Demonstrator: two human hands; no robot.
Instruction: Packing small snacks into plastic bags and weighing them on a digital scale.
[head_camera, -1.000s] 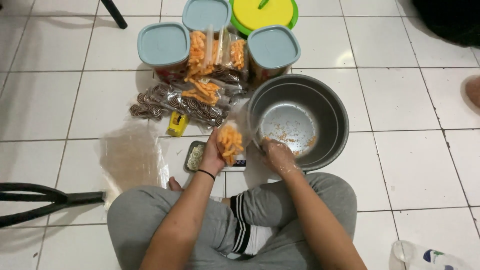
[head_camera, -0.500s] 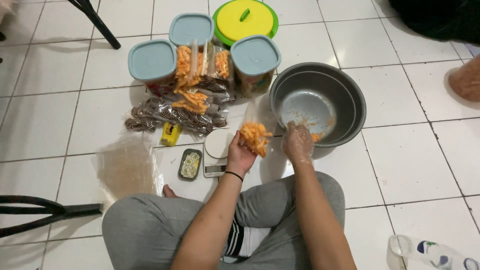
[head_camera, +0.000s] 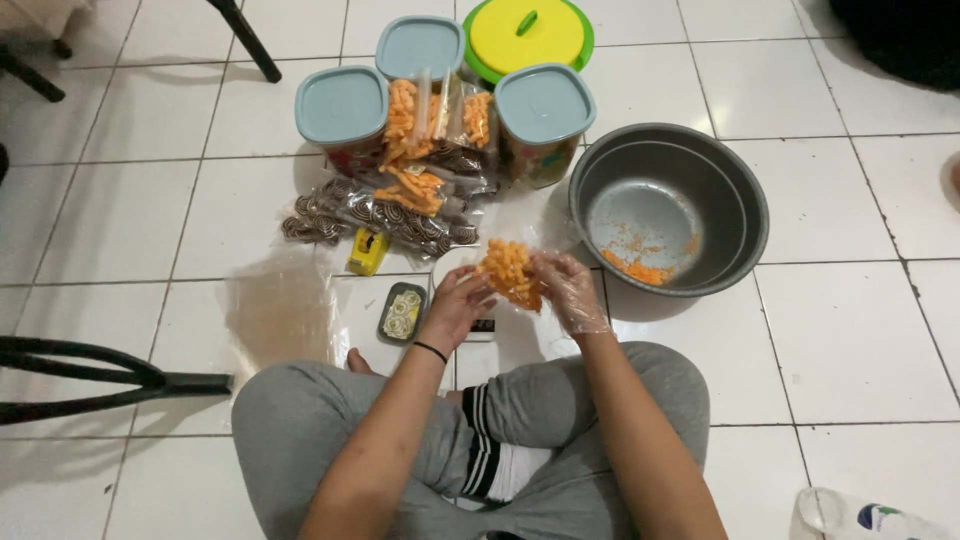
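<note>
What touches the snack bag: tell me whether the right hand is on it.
Touching. The head view shows the right hand, in a clear glove, with its fingers pressed against the snack bag, which the left hand holds from the other side.

White tiled floor (head_camera: 130, 210), grey grout lines, and plenty sits on it. At the top, three blue-lidded containers (head_camera: 341, 104) cluster with a round tub under a yellow lid (head_camera: 527, 34). Between them and spilling forward — a heap of clear snack packets (head_camera: 400, 195), orange sticks and brown swirls. Just beside that heap, a small yellow tape dispenser (head_camera: 367, 250). Nearer in, a little dark tin (head_camera: 402, 312) next to a white kitchen scale (head_camera: 447, 272). To the right, a grey metal basin (head_camera: 668, 208) with orange crumbs. A sheet of clear plastic (head_camera: 280, 310) lies flat at left.
</note>
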